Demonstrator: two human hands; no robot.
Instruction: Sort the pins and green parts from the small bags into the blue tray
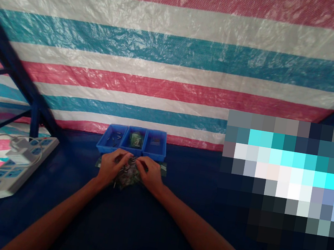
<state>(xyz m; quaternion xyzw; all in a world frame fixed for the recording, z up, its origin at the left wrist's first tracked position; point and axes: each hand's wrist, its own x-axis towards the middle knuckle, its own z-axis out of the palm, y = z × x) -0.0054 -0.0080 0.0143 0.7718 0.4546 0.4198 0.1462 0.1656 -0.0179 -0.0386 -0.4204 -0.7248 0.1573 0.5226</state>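
Note:
My left hand (112, 166) and my right hand (150, 173) rest side by side on a dark blue table (170, 227), fingers curled and pinched together over a green circuit board (129, 174) with small metal parts on it. The fingertips meet near the board's far edge. What each pinch holds is too small to name. Just beyond the hands stand three blue bins: the left bin (110, 138) holds several small metal pins, the middle bin (134, 140) holds green pieces, the right bin (155, 143) holds something dark.
A white power strip (14, 170) with a plugged adapter and cables lies at the left. A blue metal frame post (34, 118) rises at the left. A striped red, white and blue tarp (177, 59) hangs behind. A blurred patch covers the right.

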